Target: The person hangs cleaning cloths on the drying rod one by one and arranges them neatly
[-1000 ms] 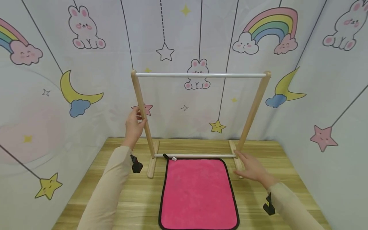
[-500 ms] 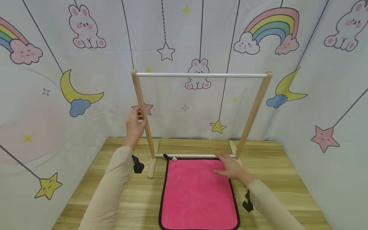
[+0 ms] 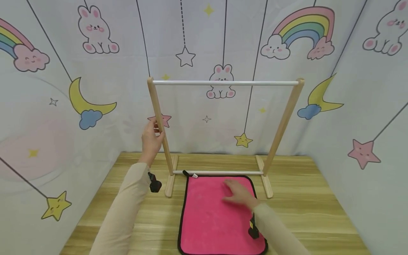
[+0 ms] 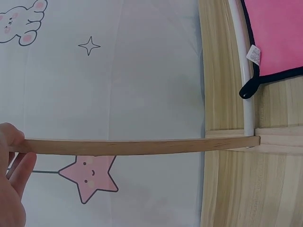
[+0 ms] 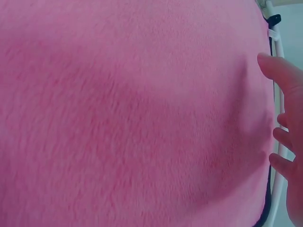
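Observation:
A wooden rack (image 3: 283,124) with white crossbars stands at the back of the table. My left hand (image 3: 152,140) holds its left post (image 4: 142,146) about midway up, thumb on one side and fingers on the other. On the table in front of the rack a pink towel (image 3: 207,216) with black edging lies flat. Its black hanging loop (image 4: 249,88) and white label (image 4: 253,54) are at the far left corner. Above the towel's upper right part is my right hand (image 3: 237,193), fingers spread and holding nothing. In the right wrist view its shadow falls on the plush cloth.
The wood-grain table (image 3: 306,198) is closed in by a printed cloth backdrop (image 3: 197,138) at the back and both sides. The rack's lower crossbar (image 3: 223,173) runs just beyond the towel's far edge. Its feet (image 3: 267,186) stand either side of the towel.
My right hand has moved left from the rack's right foot to over the towel. The left hand stays on the post, and rack and towel have not moved.

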`<state>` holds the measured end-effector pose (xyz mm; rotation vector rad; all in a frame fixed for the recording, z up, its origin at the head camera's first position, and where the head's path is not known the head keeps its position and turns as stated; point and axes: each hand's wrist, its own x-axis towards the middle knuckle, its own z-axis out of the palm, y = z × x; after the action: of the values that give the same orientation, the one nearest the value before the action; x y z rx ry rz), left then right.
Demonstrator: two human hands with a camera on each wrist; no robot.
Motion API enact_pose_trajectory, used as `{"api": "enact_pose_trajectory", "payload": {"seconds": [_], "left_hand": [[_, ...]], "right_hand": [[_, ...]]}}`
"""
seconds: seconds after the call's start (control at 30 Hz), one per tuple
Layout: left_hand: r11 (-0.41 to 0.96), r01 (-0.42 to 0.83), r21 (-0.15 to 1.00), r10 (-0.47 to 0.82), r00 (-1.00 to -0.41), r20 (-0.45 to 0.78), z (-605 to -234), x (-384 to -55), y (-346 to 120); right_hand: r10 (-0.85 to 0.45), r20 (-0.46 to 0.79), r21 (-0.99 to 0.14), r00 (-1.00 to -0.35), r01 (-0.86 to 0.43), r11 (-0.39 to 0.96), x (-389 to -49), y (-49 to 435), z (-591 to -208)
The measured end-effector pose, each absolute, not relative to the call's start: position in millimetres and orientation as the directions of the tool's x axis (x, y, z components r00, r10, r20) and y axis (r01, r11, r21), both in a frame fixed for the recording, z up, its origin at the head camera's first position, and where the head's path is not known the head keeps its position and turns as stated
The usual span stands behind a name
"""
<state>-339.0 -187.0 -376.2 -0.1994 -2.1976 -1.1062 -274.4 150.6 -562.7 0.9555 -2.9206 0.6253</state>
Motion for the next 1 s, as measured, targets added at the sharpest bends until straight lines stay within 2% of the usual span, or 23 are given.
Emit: {"api": "enact_pose_trajectory", "payload": {"seconds": [0.3, 0.53, 0.63, 0.8, 0.87, 0.93, 1.0], "left_hand": [[0.635, 0.412, 0.654, -0.145, -0.767, 0.625, -376.7, -340.2, -185.8], [0.635, 0.406, 0.657, -0.144, -0.774, 0.617, -376.2, -338.1, -185.6], [0.639, 0.401, 0.656, -0.143, -0.776, 0.614, -376.0, -337.8, -185.9], [0.661, 0.4, 0.635, -0.144, -0.762, 0.631, -375.0, -337.1, -186.3], [0.663, 0.397, 0.635, -0.145, -0.763, 0.629, -374.9, -336.7, -186.2], [0.664, 0.389, 0.638, -0.149, -0.768, 0.623, -375.0, -336.6, -186.1], [0.662, 0.384, 0.644, -0.151, -0.773, 0.616, -375.6, -336.5, -186.0]], "right_hand": [[-0.549, 0.089, -0.377, -0.831, -0.538, 0.754, -275.0, 135.4, -569.3], [-0.57, 0.143, -0.298, -0.809, -0.585, 0.754, -273.7, 133.8, -573.7], [-0.599, 0.199, -0.266, -0.776, -0.631, 0.729, -274.3, 134.2, -578.8], [-0.663, 0.374, -0.213, -0.648, -0.756, 0.619, -278.5, 136.2, -589.6], [-0.666, 0.417, -0.194, -0.619, -0.776, 0.6, -278.2, 136.2, -591.3], [-0.658, 0.439, -0.191, -0.612, -0.779, 0.597, -277.7, 135.6, -591.4], [-0.642, 0.431, -0.204, -0.634, -0.761, 0.615, -276.9, 133.6, -589.2]]}}
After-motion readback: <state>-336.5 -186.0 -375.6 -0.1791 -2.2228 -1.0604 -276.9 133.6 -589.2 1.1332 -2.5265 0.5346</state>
